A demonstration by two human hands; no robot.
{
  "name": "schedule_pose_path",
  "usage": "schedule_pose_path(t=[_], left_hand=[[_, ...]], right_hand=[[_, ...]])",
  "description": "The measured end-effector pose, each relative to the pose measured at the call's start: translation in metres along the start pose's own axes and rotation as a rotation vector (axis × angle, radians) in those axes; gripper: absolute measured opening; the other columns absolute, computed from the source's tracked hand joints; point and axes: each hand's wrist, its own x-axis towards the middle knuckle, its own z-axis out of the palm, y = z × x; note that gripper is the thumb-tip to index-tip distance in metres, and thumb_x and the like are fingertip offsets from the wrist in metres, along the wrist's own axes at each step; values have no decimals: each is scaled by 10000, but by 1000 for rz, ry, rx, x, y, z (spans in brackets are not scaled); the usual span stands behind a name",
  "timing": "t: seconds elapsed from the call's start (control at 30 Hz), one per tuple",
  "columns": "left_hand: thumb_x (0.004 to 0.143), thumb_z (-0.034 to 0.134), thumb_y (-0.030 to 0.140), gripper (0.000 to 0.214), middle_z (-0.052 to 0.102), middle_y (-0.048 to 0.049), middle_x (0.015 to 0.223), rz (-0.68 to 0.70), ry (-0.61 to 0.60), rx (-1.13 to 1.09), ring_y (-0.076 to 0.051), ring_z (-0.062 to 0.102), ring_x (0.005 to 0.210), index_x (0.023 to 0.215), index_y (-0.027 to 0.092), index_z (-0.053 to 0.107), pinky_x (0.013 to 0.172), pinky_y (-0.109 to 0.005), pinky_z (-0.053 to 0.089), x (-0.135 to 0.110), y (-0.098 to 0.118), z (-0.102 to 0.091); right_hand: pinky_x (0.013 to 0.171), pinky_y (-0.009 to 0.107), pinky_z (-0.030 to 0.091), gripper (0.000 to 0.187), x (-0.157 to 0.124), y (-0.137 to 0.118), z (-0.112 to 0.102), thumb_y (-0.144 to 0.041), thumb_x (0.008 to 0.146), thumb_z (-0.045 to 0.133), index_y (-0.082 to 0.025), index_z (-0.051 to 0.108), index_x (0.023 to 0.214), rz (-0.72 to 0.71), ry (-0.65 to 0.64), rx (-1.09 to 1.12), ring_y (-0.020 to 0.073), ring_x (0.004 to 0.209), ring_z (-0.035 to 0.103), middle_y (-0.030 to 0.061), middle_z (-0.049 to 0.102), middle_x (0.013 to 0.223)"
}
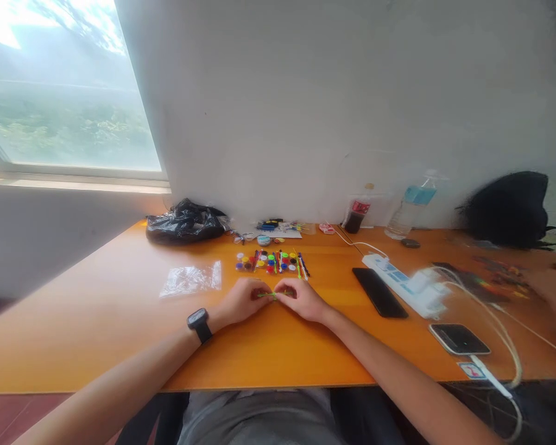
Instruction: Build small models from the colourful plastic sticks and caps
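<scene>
My left hand (pixel 249 300) and my right hand (pixel 301 298) meet low over the table, fingertips closed. Between them they pinch a thin yellow-green plastic piece (pixel 273 296), its ends hidden by the fingers. A black watch sits on my left wrist. Just beyond the hands lie several round coloured plastic pieces (pixel 264 262) in groups, in white, yellow, blue, red, green and black. Thin coloured sticks (pixel 301 264) lie among and beside them. To the left of these is a clear plastic bag (pixel 191 280).
A black plastic bag (pixel 185 224) sits at the back left. A cola bottle (pixel 356 216) and a water bottle (pixel 405 213) stand by the wall. At right lie a black phone (pixel 379 292), a white power strip (pixel 401 284), a charging phone (pixel 459 339) and cables.
</scene>
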Motion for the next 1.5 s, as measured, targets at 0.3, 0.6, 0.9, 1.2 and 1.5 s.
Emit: schedule_pose_path(t=[0.3,0.6,0.9,1.2,1.5], left_hand=[[915,699,317,187,722,-64,833,24,15,19,-170,637,727,820,183,789,694,-276,484,4,-3,4],[887,688,284,123,729,-57,868,6,12,150,-194,641,787,819,211,761,726,-296,481,4,5,4],[884,665,303,259,752,-70,1114,-61,108,2,-238,677,981,1127,225,710,849,-334,527,-2,11,-6],[1032,506,371,285,741,-76,1140,-122,258,-69,-246,657,1026,1153,224,718,913,-356,498,-1,6,-10],[1016,543,368,229,734,-79,1112,-140,403,-72,-223,655,1004,1115,219,686,855,-331,512,6,-3,-16]], right_hand=[[884,337,484,88,3,4,-2,-188,891,719,-196,670,818,-170,17,-101,204,936,624,45,651,962],[886,344,482,149,3,4,-6,-224,920,721,-195,669,783,-192,-21,-88,209,930,617,54,655,963],[758,327,460,380,3,4,-19,-541,1011,579,-196,735,982,-65,179,-41,206,831,581,68,676,949],[509,316,199,784,-6,-12,-30,-770,1000,387,-226,386,435,358,4,183,114,450,268,-34,285,421],[526,337,163,780,-5,-16,-35,-722,1017,414,-226,279,430,304,145,297,112,463,221,-33,245,436]])
